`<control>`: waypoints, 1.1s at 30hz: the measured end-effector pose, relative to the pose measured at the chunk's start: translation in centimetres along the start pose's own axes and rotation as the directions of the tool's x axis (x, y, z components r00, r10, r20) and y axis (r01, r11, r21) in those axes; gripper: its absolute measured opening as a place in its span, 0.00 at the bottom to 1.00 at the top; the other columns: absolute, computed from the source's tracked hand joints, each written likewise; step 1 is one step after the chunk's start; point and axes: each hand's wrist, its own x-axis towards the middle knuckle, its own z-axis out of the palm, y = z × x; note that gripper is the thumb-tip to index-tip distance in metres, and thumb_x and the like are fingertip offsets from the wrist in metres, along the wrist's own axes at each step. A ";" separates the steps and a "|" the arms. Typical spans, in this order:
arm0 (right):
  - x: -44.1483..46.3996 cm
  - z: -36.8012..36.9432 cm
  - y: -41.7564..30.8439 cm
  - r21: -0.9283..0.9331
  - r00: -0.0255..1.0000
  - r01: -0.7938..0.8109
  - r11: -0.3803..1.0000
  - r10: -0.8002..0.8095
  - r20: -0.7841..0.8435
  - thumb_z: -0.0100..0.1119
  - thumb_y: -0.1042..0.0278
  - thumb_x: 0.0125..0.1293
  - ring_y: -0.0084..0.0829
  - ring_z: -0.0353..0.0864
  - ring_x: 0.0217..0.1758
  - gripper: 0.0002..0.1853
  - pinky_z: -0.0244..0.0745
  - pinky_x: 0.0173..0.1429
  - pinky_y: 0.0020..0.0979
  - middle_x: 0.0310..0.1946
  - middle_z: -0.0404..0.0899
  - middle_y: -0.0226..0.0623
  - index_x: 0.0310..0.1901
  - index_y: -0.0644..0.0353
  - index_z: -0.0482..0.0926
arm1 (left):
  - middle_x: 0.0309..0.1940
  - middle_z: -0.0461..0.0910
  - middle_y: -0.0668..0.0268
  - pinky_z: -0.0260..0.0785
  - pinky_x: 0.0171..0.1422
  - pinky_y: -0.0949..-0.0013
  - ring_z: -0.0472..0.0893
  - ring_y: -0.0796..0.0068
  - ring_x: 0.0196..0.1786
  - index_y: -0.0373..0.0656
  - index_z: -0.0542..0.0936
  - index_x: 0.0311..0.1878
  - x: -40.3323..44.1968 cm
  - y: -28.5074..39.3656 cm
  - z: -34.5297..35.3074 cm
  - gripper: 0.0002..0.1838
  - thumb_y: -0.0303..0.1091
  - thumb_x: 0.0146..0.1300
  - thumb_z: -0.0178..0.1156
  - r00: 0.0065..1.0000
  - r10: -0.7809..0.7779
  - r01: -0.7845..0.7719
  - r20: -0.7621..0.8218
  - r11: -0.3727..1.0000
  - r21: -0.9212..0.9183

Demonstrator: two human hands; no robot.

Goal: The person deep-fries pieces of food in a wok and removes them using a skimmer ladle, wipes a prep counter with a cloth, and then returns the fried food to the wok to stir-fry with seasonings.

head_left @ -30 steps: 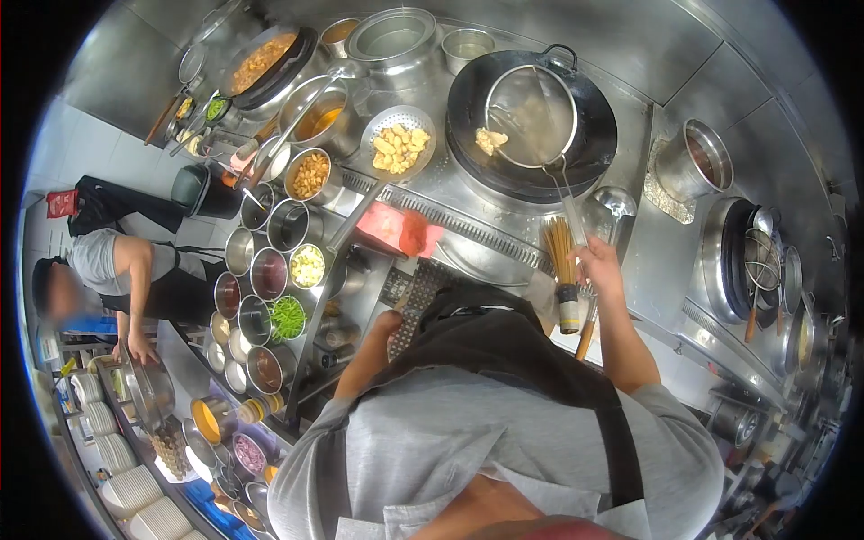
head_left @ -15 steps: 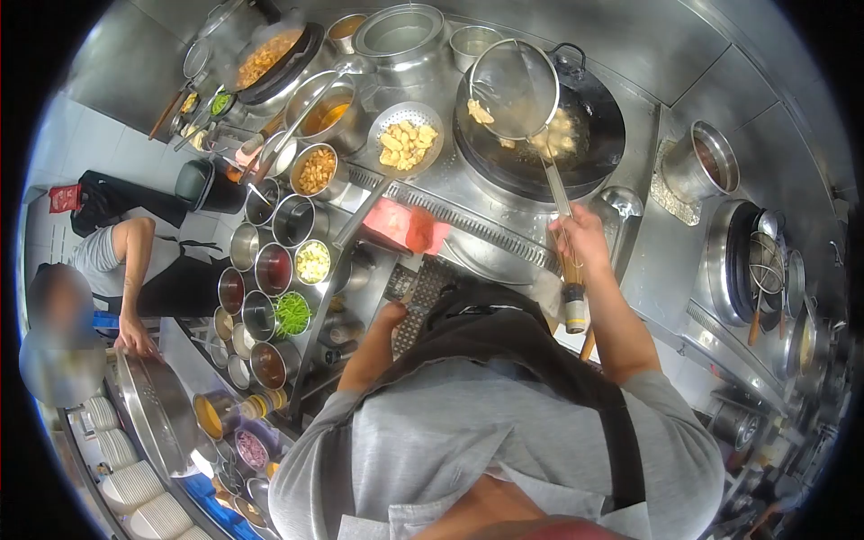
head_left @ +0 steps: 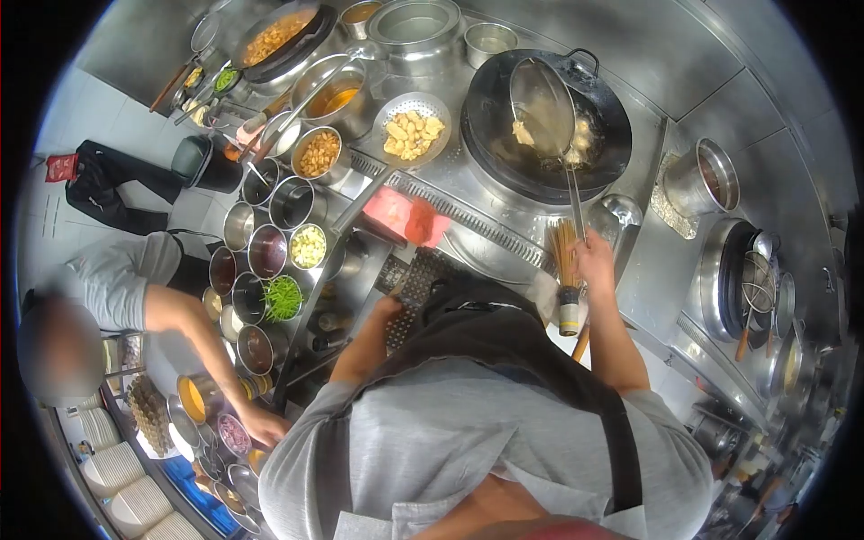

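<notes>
My right hand (head_left: 594, 256) is closed around the long handle of a mesh strainer (head_left: 543, 94). The strainer hangs tilted over a black wok (head_left: 490, 148), and a light fried piece (head_left: 522, 133) shows at its lower left edge. Pale pieces (head_left: 583, 135) sit in bubbling oil in the wok. Just left of that hand stands a bamboo wok brush (head_left: 565, 256). My left hand (head_left: 389, 308) hangs low by the black apron, below the counter edge; its fingers are not clear. A perforated bowl (head_left: 384, 117) of golden fried pieces stands left of the wok.
Left are several steel pots, with chopped greens (head_left: 283, 299) in one. A pink cloth (head_left: 396, 214) lies at the counter edge. A ladle (head_left: 621, 211) rests right of the wok, near a steel pot (head_left: 702, 180). A co-worker's hand (head_left: 265, 425) reaches among containers at lower left.
The strainer has moved right and tilted more steeply over the wok. My right hand has shifted slightly right and down. The co-worker's hand has gone from a large steel lid to the containers.
</notes>
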 end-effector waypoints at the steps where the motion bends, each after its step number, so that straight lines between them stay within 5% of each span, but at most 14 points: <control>1: 0.1 -0.2 0.2 -0.001 1.000 0.000 1.000 0.000 -0.001 0.45 0.76 0.62 0.20 0.71 0.13 0.19 0.66 0.18 0.26 0.26 0.80 0.34 0.56 0.61 0.73 | 0.41 0.81 0.57 0.79 0.33 0.61 0.83 0.63 0.37 0.42 0.79 0.49 -0.2 0.4 -0.4 0.19 0.34 0.53 0.55 0.999 -0.031 0.032 0.016 0.999 -0.020; 4: 0.4 -1.0 2.0 -0.046 1.000 0.010 0.999 -0.011 -0.020 0.47 0.74 0.61 0.29 0.74 0.15 0.21 0.71 0.23 0.31 0.27 0.81 0.40 0.58 0.58 0.72 | 0.42 0.81 0.57 0.79 0.38 0.59 0.83 0.59 0.37 0.42 0.79 0.49 -1.9 1.4 -1.3 0.19 0.33 0.51 0.55 0.999 0.042 -0.043 -0.021 0.997 -0.057; 5: 0.6 -1.0 3.2 -0.193 0.986 0.133 0.972 -0.150 -0.075 0.47 0.74 0.61 0.27 0.73 0.14 0.20 0.69 0.22 0.32 0.24 0.79 0.39 0.56 0.60 0.73 | 0.42 0.81 0.57 0.79 0.38 0.59 0.83 0.59 0.37 0.42 0.79 0.49 -2.0 1.6 -1.3 0.19 0.33 0.51 0.55 0.999 0.040 -0.041 -0.021 0.997 -0.069; 8: 0.5 -1.4 6.0 -0.491 0.895 0.339 0.803 -0.436 -0.095 0.48 0.73 0.61 0.27 0.72 0.14 0.19 0.68 0.21 0.33 0.20 0.76 0.40 0.55 0.63 0.74 | 0.38 0.82 0.51 0.74 0.43 0.58 0.83 0.57 0.36 0.41 0.82 0.41 0.3 -0.4 -0.2 0.19 0.42 0.52 0.54 0.988 0.148 -0.142 -0.049 0.983 0.117; 10: 1.1 -1.6 8.3 -0.602 0.826 0.411 0.684 -0.559 -0.070 0.50 0.72 0.60 0.28 0.71 0.16 0.19 0.66 0.21 0.33 0.20 0.76 0.41 0.54 0.63 0.74 | 0.38 0.82 0.53 0.73 0.46 0.58 0.82 0.58 0.42 0.41 0.82 0.40 4.2 -3.9 2.3 0.19 0.43 0.50 0.56 0.917 0.391 -0.303 -0.082 0.815 0.494; 11: 1.3 -1.7 9.4 -0.588 0.833 0.425 0.688 -0.551 -0.044 0.51 0.71 0.60 0.27 0.71 0.16 0.19 0.65 0.21 0.32 0.20 0.77 0.40 0.54 0.64 0.74 | 0.37 0.82 0.55 0.71 0.50 0.58 0.80 0.58 0.45 0.42 0.83 0.36 0.0 -0.9 0.4 0.18 0.45 0.49 0.56 0.982 0.113 -0.088 -0.154 0.983 0.161; 12: 0.5 -1.6 8.0 -0.417 0.936 0.299 0.859 -0.348 -0.047 0.53 0.71 0.60 0.26 0.69 0.17 0.20 0.65 0.21 0.30 0.22 0.77 0.39 0.55 0.65 0.73 | 0.37 0.82 0.56 0.71 0.50 0.57 0.80 0.57 0.43 0.44 0.84 0.33 0.7 -2.0 2.0 0.16 0.45 0.49 0.56 0.930 0.135 -0.120 -0.342 0.991 0.066; 13: 1.2 -1.8 9.8 -0.443 0.914 0.348 0.826 -0.404 -0.036 0.54 0.70 0.61 0.24 0.69 0.17 0.22 0.65 0.20 0.29 0.23 0.77 0.38 0.57 0.65 0.72 | 0.37 0.82 0.57 0.71 0.49 0.55 0.80 0.57 0.42 0.46 0.84 0.33 1.4 -3.0 2.6 0.16 0.45 0.50 0.56 0.889 0.315 -0.212 -0.334 0.927 0.309; 14: 1.1 -2.0 9.4 -0.508 0.965 0.204 0.837 -0.259 -0.039 0.53 0.71 0.58 0.51 0.80 0.38 0.20 0.73 0.44 0.42 0.38 0.80 0.55 0.54 0.62 0.74 | 0.38 0.81 0.49 0.71 0.50 0.55 0.79 0.50 0.43 0.42 0.80 0.46 -0.9 -1.7 1.9 0.21 0.39 0.48 0.57 0.933 0.176 -0.143 -0.313 0.982 0.126; 15: -1.0 -1.4 5.9 -0.530 0.940 0.305 0.791 -0.340 0.032 0.53 0.69 0.59 0.53 0.80 0.41 0.20 0.72 0.45 0.43 0.40 0.79 0.57 0.55 0.60 0.74 | 0.38 0.81 0.49 0.71 0.50 0.54 0.80 0.51 0.44 0.41 0.83 0.38 -6.2 0.3 -0.3 0.17 0.41 0.48 0.57 0.971 0.115 -0.081 -0.210 0.983 0.163; 17: 1.8 -1.8 8.7 -0.550 0.976 0.210 0.808 -0.202 0.077 0.54 0.67 0.60 0.53 0.79 0.42 0.21 0.72 0.46 0.44 0.41 0.79 0.58 0.56 0.59 0.73 | 0.40 0.81 0.51 0.71 0.53 0.54 0.80 0.54 0.47 0.41 0.84 0.36 -5.6 -1.1 3.0 0.18 0.43 0.50 0.55 0.923 -0.096 0.022 -0.372 0.980 -0.198; 20: 3.2 -3.6 10.3 -0.780 0.933 0.319 0.538 -0.325 0.157 0.54 0.69 0.61 0.50 0.79 0.41 0.20 0.73 0.46 0.42 0.41 0.79 0.56 0.56 0.62 0.73 | 0.42 0.81 0.53 0.71 0.55 0.56 0.79 0.56 0.50 0.39 0.84 0.39 -9.9 -1.3 4.8 0.19 0.43 0.50 0.55 0.873 -0.280 0.118 -0.400 0.916 -0.384; 27: 6.8 -2.7 10.1 -0.632 0.778 0.620 0.465 -0.469 0.418 0.54 0.70 0.62 0.49 0.79 0.42 0.19 0.73 0.47 0.41 0.42 0.79 0.54 0.55 0.63 0.73 | 0.40 0.82 0.54 0.71 0.53 0.57 0.81 0.59 0.48 0.38 0.84 0.37 -14.1 -5.6 20.3 0.18 0.40 0.46 0.58 0.808 -0.539 0.302 -0.239 0.727 -0.617; 33: 7.0 1.2 9.2 -0.459 0.612 0.790 0.405 -0.546 0.572 0.53 0.71 0.62 0.48 0.79 0.42 0.19 0.73 0.47 0.40 0.42 0.79 0.53 0.55 0.64 0.74 | 0.36 0.82 0.52 0.73 0.45 0.58 0.81 0.57 0.41 0.39 0.84 0.34 -23.5 -2.3 35.8 0.16 0.37 0.45 0.56 0.740 -0.655 0.326 -0.154 0.550 -0.769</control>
